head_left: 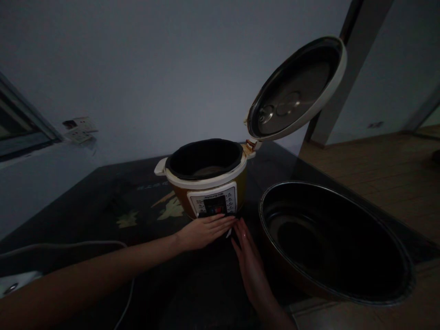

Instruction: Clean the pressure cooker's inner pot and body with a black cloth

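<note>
An electric pressure cooker [181, 189] with a white rim and yellowish body stands on the dark table, its round lid [302, 87] swung up to the right on a hinge. Its dark inside shows a greyish bottom. My left hand [202, 232] lies with fingers stretched out across the lower front of the control panel [216, 201]. Close to its fingertips, my right hand [248, 256] has its fingers extended by the cooker's lower right side. Between the hands a small white bit [228, 233] shows, too unclear to name. I see nothing held in either hand.
A large dark oval pot [309, 238] stands close to my right hand at the table's right side. A pale cable [85, 244] runs over the table [113, 197] on the left, near a white object [20, 280] partly behind my forearm. Behind rises a wall [154, 68].
</note>
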Demonstrator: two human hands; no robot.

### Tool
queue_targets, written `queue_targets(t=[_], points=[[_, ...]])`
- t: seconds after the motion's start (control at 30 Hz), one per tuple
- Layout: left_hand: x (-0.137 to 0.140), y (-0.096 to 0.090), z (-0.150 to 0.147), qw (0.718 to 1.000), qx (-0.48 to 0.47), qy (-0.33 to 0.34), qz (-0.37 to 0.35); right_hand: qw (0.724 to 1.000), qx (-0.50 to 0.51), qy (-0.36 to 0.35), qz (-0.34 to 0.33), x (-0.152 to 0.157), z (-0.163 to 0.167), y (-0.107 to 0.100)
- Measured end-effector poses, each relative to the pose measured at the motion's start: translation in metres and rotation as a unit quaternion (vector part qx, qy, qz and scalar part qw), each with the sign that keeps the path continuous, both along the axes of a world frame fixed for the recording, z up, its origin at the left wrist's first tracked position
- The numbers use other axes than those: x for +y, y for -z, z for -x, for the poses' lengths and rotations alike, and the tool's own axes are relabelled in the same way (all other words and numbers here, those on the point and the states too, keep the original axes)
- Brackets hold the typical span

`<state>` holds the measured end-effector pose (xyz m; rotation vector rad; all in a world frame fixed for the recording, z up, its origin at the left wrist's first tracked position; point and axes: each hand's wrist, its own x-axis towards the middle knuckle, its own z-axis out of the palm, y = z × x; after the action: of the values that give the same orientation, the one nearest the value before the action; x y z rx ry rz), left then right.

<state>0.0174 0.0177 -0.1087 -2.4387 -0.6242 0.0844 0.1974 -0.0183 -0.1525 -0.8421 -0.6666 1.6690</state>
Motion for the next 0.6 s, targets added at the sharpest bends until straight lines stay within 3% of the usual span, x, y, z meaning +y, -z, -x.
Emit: queue_targets(t=[0.17,0.33,0.47,0.6], points=[[0.0,0.007,0.013,0.998,0.004,0.02,0.065,1.0,-0.024,-0.007,-0.009,-0.002,-0.002,0.002],[-0.001,0.008,0.03,0.998,0.022,0.033,0.048,0.999,-0.035,-0.001,-0.018,-0.003,-0.005,-0.001],[-0.004,-0.005,0.038,1.0,0.027,0.006,-0.015,1.0,-0.019,-0.004,-0.018,-0.004,-0.005,-0.003],[-0.004,-0.032,0.042,0.997,-0.004,-0.023,-0.076,1.0,-0.012,-0.01,-0.014,-0.003,-0.004,-0.004]])
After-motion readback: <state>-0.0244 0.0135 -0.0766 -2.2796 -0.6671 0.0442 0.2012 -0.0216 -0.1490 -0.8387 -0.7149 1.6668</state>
